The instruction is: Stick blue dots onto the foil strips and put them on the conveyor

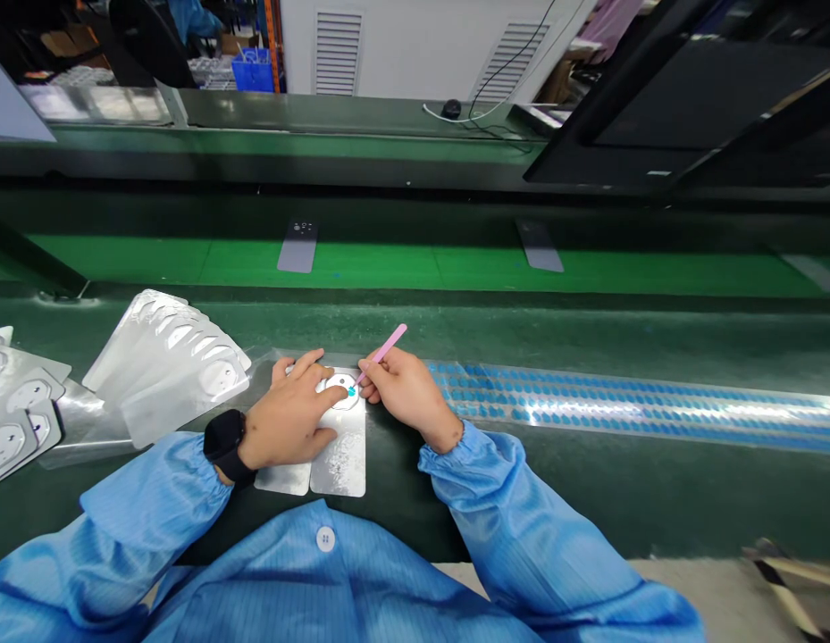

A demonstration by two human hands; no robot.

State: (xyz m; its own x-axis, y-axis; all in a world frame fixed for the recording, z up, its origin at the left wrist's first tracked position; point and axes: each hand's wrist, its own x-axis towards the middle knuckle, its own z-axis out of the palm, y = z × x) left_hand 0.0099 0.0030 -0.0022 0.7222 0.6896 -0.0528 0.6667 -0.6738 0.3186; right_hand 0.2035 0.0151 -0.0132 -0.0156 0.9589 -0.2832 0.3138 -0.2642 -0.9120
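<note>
My right hand (pixel 407 390) pinches pink tweezers (pixel 391 341), their tip low at a small blue piece (pixel 352 391) on a silvery phone back panel (pixel 339 455). That panel lies flat, with a white rounded patch near its far end. Across it and a second panel (pixel 284 480) to its left, my left hand (pixel 290 415) rests with fingers spread, one fingertip beside the blue piece. The hand covers much of the second panel. To the right of my right hand stretches a clear sheet (pixel 622 402) with rows of blue stickers.
Fanned silvery panels (pixel 180 357) lie to the left, with another stack (pixel 16 415) at the far left edge. Beyond the work surface, a green conveyor belt (pixel 415 263) carries phone-shaped panels (pixel 298 246). A dark monitor-like housing (pixel 709 98) overhangs the upper right.
</note>
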